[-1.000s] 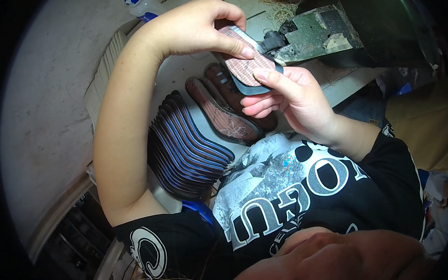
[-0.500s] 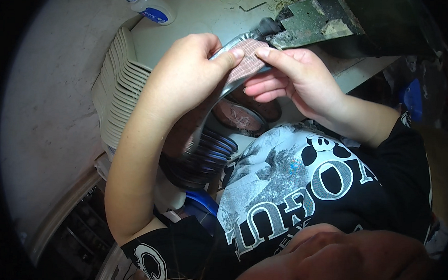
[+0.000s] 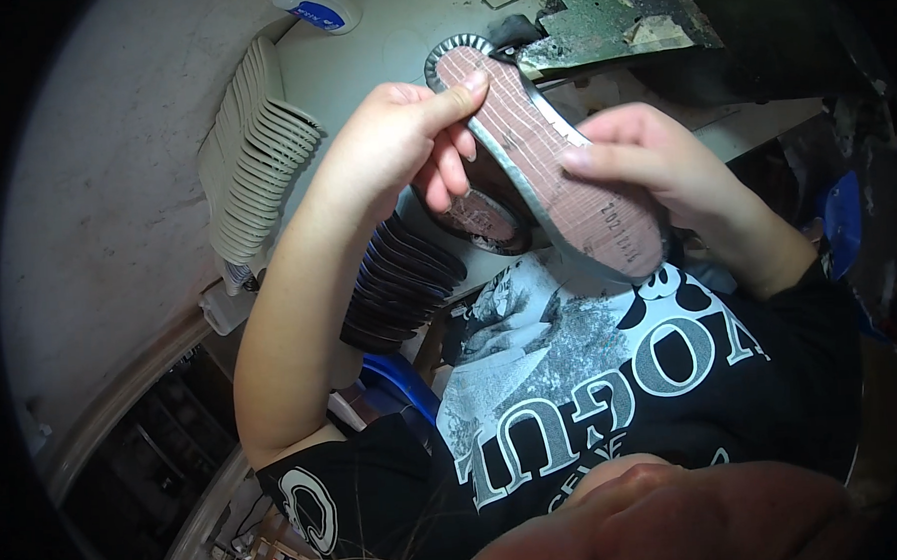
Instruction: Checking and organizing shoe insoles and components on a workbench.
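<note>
A shoe insole (image 3: 533, 146) with a reddish-brown, white-lined underside and a dark shiny covering folded over its rim is stretched between my hands. Small pleats ring its narrow far end, which touches the dark tip of a green machine arm (image 3: 617, 22). My left hand (image 3: 402, 132) pinches that narrow end, thumb on the underside. Around the broader part, my right hand (image 3: 654, 161) is closed with its thumb flat on the brown face; its other fingers are mostly hidden behind. Beneath lies another brown-faced insole (image 3: 486, 221), partly covered by my left fingers.
A leaning stack of cream insole-shaped pieces (image 3: 263, 148) stands on the white table (image 3: 379, 53) by the wall. Dark insoles (image 3: 399, 282) are piled near my left forearm. At the back are a white-and-blue bottle (image 3: 319, 7) and a hex key (image 3: 508, 1). Something blue (image 3: 843, 225) is at the right.
The insole has swung round, its broad end now toward my right side and its brown face fully in view. My right hand has slid from the far end to the broader part.
</note>
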A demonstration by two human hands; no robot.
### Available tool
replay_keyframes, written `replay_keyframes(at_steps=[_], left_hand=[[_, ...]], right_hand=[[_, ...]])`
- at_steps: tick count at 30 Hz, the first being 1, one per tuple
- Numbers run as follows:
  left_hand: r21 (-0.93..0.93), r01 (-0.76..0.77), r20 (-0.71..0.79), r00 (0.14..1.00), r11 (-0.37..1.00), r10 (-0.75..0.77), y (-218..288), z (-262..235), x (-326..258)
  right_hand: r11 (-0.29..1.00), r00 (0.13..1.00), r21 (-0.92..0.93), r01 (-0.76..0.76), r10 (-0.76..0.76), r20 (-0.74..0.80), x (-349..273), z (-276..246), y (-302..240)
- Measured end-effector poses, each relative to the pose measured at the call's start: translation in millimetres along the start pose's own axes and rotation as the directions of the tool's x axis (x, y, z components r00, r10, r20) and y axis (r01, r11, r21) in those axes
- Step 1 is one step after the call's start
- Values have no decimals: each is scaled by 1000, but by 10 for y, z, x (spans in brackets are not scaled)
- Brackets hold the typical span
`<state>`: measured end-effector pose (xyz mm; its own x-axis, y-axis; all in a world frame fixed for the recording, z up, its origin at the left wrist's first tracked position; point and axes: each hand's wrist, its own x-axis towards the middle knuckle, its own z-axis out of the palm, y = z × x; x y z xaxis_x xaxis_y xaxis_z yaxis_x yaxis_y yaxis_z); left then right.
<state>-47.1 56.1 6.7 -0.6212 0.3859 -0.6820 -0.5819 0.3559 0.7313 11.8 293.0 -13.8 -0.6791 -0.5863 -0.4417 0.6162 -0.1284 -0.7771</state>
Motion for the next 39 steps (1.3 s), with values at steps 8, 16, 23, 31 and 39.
replay_keyframes(at_steps=[8, 16, 23, 31, 39], left_hand=[[119, -53, -92, 994, 992, 64, 107, -51, -60], [-73, -320, -263, 920, 945, 291, -19, -316, 116], [-360, -577, -474, 790, 733, 389, -364, 124, -351], [197, -632, -612, 518, 750, 598, -555, 486, -465], [247, -585, -576, 553, 773, 602, -611, 676, -508]], right_hand=[[993, 974, -44, 106, -113, -197, -299, 32, 139], [953, 968, 178, 245, -231, -94, 123, 374, 147], [859, 964, -438, 266, -229, 136, 119, 547, 144], [106, 607, -859, 501, -751, 261, 362, 588, 104], [-29, 790, -909, 415, -483, 377, 339, 591, -69]])
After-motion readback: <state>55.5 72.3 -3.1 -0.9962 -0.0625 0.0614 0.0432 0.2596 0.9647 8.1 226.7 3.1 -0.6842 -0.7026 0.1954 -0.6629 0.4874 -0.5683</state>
